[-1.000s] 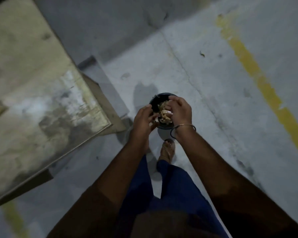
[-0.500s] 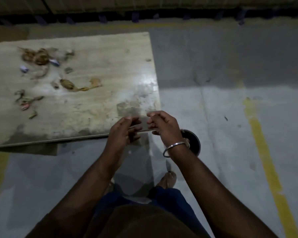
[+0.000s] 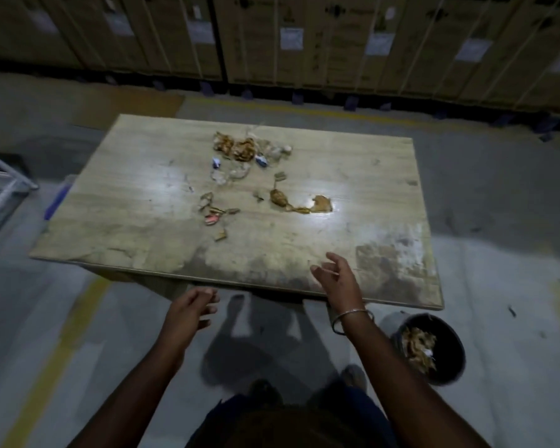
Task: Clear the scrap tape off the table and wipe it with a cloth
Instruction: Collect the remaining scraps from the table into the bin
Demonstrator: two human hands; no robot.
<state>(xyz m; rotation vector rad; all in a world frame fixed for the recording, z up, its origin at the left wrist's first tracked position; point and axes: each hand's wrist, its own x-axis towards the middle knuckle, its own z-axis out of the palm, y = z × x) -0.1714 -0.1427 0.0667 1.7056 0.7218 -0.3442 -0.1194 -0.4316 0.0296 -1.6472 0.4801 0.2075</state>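
Note:
A pale wooden table (image 3: 136,202) stands in front of me. Brown crumpled scrap tape (image 3: 238,148) lies in a heap near its far middle, a longer brown strip (image 3: 299,203) lies right of centre, and small bits with a pink piece (image 3: 211,218) lie nearer me. My right hand (image 3: 337,279) hovers over the table's near edge with its fingers loosely spread, holding nothing. My left hand (image 3: 189,310) hangs just short of the near edge, fingers relaxed and empty. No cloth is in view.
A black bin (image 3: 446,360) holding tape scraps stands on the grey floor at my right. Strapped cardboard boxes (image 3: 304,40) line the far wall. A metal rack (image 3: 0,189) is at the left. Yellow floor lines (image 3: 62,344) run on both sides.
My view has swung from the bin up to the whole table. Both hands left the bin, came apart and rose empty to the table's near edge.

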